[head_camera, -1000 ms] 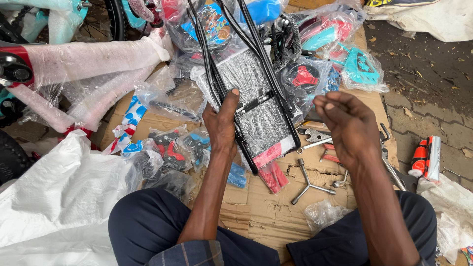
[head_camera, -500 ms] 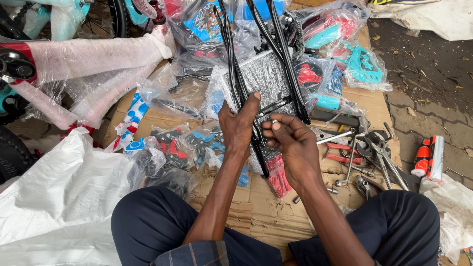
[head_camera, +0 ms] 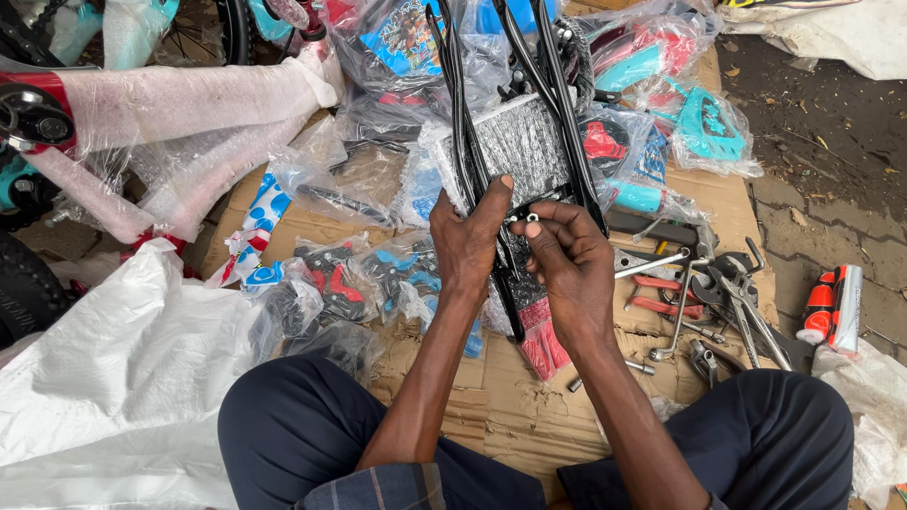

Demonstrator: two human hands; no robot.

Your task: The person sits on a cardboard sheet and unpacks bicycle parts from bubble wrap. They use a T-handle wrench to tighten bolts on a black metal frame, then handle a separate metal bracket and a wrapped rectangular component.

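Black metal rack [head_camera: 472,161], partly sleeved in bubble wrap [head_camera: 524,146], propped upright over the cardboard [head_camera: 510,416] between the knees. Gripped at its lower rods by the left hand [head_camera: 468,241], fingers [head_camera: 496,194] closed round the bars, as a second ago. Moved meanwhile: right hand [head_camera: 572,264], a second ago hovering above the scattered tools [head_camera: 727,293] to the right, now drawn in against the rack. Pinched between its thumb and fingertips [head_camera: 553,212]: a small silver ring [head_camera: 532,218], held right at the crossbar, touching or nearly so, cannot tell which. Judged from that: picking among the loose parts over, small hardware now brought to the rack itself, both hands committed to it.
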